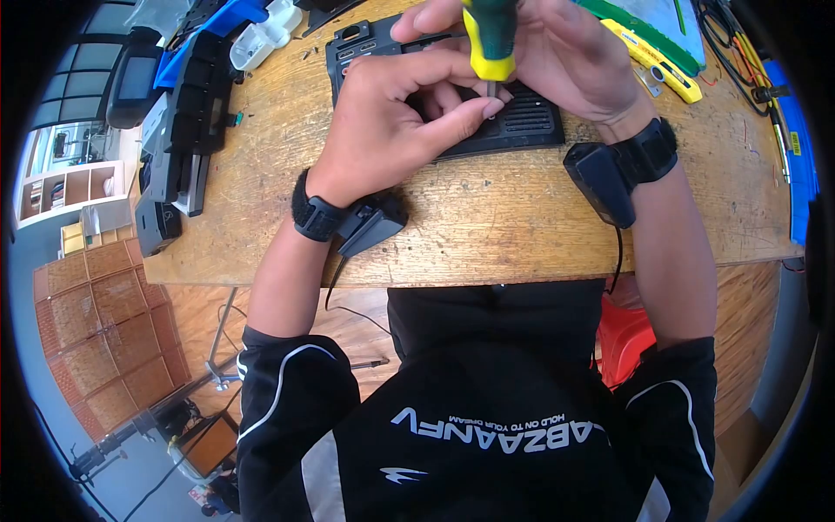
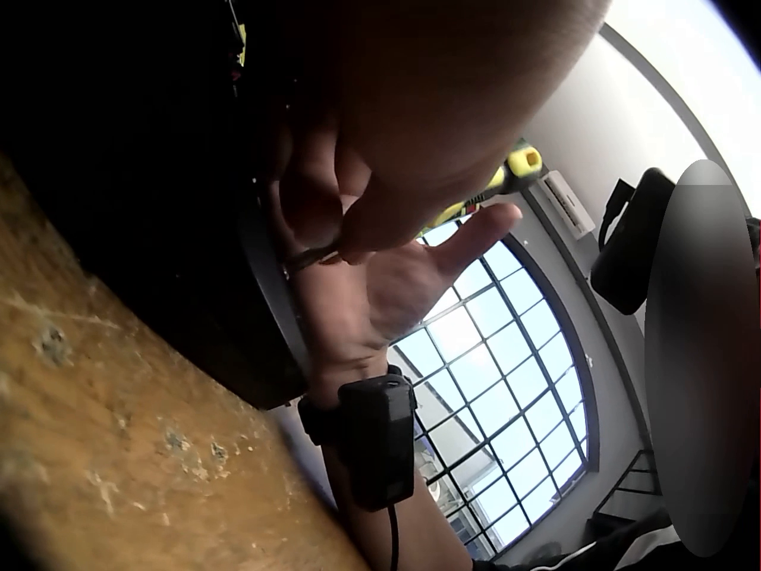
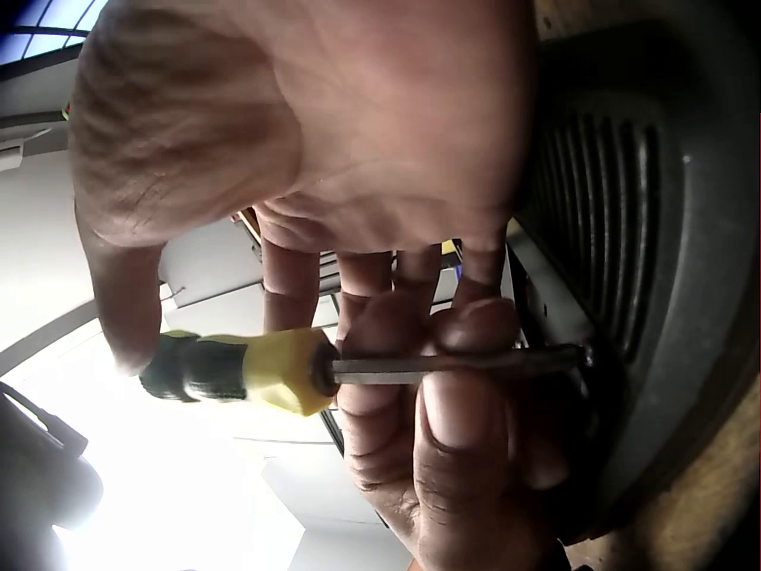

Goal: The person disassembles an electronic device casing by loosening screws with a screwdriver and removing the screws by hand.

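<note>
Upright over a black vented casing stands a green and yellow screwdriver. The left hand pinches its metal shaft low down between thumb and fingers, as the right wrist view shows at the shaft. Beside the handle is the right hand, its fingers spread and relaxed around it. In the right wrist view the thumb of the right hand is near the handle's butt; whether it touches cannot be told. The tip meets the casing beside the vent slots, partly in shadow.
A yellow cutter lies right of the casing on the wooden table. Black casings and a white tray stand at the left. Cables and a blue object are at the right edge.
</note>
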`<state>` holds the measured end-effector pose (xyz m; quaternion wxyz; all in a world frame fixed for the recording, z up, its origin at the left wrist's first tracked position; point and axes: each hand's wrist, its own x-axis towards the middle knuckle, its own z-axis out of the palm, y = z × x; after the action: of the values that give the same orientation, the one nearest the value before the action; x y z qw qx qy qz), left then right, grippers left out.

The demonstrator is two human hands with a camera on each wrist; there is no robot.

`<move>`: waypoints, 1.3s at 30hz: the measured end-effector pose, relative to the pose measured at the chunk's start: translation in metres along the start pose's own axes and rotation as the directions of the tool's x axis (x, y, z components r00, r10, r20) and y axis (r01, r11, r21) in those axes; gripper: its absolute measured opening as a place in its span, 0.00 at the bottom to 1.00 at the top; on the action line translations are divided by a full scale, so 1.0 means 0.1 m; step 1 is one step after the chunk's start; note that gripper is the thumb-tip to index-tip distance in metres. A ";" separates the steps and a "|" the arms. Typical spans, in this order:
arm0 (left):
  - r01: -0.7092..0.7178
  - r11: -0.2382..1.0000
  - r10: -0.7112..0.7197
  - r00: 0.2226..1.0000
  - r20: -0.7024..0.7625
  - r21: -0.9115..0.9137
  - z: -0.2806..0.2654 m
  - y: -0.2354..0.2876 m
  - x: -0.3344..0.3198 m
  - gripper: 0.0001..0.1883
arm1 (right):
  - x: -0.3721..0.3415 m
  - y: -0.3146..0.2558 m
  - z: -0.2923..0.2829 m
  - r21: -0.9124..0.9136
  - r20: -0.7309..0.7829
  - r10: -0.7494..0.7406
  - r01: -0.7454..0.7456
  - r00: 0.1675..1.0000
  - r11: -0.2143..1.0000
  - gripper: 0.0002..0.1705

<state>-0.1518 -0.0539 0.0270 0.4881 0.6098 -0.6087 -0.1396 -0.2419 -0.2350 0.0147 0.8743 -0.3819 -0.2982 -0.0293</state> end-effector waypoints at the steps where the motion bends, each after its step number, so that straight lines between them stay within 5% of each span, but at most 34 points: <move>1: 0.015 0.999 -0.016 1.000 -0.019 -0.052 0.02 0.02 0.00 0.10 | 0.00 -0.01 -0.03 0.000 0.000 0.000 0.000 1.000 1.000 0.39; 4: -0.026 0.999 0.025 1.000 -0.012 -0.044 0.02 0.00 0.02 0.11 | 0.02 -0.05 -0.05 -0.185 -0.011 0.111 -0.111 0.994 0.977 0.35; 6: -0.015 0.999 0.014 1.000 0.011 0.041 -0.04 0.04 0.01 0.11 | 0.00 -0.01 0.07 -0.245 -0.238 0.055 -0.115 0.970 0.963 0.35; 7: -0.005 0.992 0.001 0.999 0.033 0.126 -0.06 0.06 0.01 0.12 | 0.00 -0.03 0.02 -0.245 -0.238 0.055 -0.115 0.970 0.963 0.35; 9: -0.049 0.985 0.044 0.998 0.037 0.164 -0.09 0.07 0.02 0.12 | 0.02 -0.06 -0.11 -0.057 0.074 0.127 -0.123 0.989 0.991 0.38; 10: -0.092 0.975 0.086 0.995 0.042 0.202 -0.10 0.07 0.03 0.13 | -0.05 0.05 -0.05 -0.371 -0.113 0.046 -0.085 0.993 0.925 0.42; 13: -0.053 0.995 0.053 0.999 -0.003 0.090 -0.05 -0.01 0.00 0.13 | -0.01 0.00 -0.03 -0.314 -0.161 0.066 -0.114 0.985 0.942 0.45; 14: -0.053 0.995 0.054 0.999 -0.002 0.090 -0.03 -0.01 0.00 0.13 | 0.03 0.12 -0.18 -0.168 -0.012 -0.063 0.060 0.998 0.984 0.40; 16: 0.046 0.998 -0.046 0.999 -0.019 -0.036 0.01 0.03 0.00 0.13 | 0.02 0.05 -0.20 -0.094 0.050 -0.054 0.058 0.997 0.994 0.36; 17: 0.046 0.998 -0.046 0.999 -0.020 -0.036 0.01 0.03 0.00 0.13 | 0.02 0.03 -0.20 -0.020 0.113 -0.048 0.051 0.992 0.999 0.33; 18: 0.023 1.000 -0.023 1.000 -0.011 -0.019 0.00 0.02 0.00 0.13 | -0.01 0.05 -0.11 -0.145 -0.049 -0.042 0.035 0.998 0.989 0.30; 22: 0.073 0.997 -0.073 0.997 0.017 0.025 -0.03 0.05 0.00 0.13 | 0.00 -0.01 -0.14 -0.173 -0.073 0.052 -0.064 0.996 0.983 0.31; 24: 0.026 0.997 -0.028 0.999 0.020 0.070 -0.05 0.02 0.01 0.13 | 0.04 -0.09 -0.20 0.031 0.116 0.168 -0.173 0.979 0.984 0.33; 27: -0.038 0.992 0.036 0.999 0.022 0.117 -0.05 -0.02 0.02 0.13 | -0.02 0.04 -0.07 -0.226 -0.100 -0.014 -0.009 0.995 0.974 0.35; 30: -0.024 0.998 0.025 1.000 -0.007 0.062 0.00 0.00 0.02 0.13 | 0.01 0.09 -0.06 -0.096 -0.091 -0.118 0.110 0.989 0.989 0.33; 34: 0.054 0.999 -0.054 0.998 0.044 0.007 -0.03 0.09 0.01 0.14 | -0.03 -0.09 -0.09 -0.027 -0.040 0.113 -0.114 0.993 0.993 0.28; 39: -0.003 0.992 0.001 1.000 0.020 0.128 -0.07 0.03 0.02 0.11 | -0.03 0.03 -0.10 -0.262 -0.092 0.010 -0.034 0.996 0.964 0.31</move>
<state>-0.1484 -0.0522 0.0337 0.4420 0.6377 -0.6219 -0.1058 -0.2389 -0.2405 0.0058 0.8284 -0.4964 -0.2479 -0.0760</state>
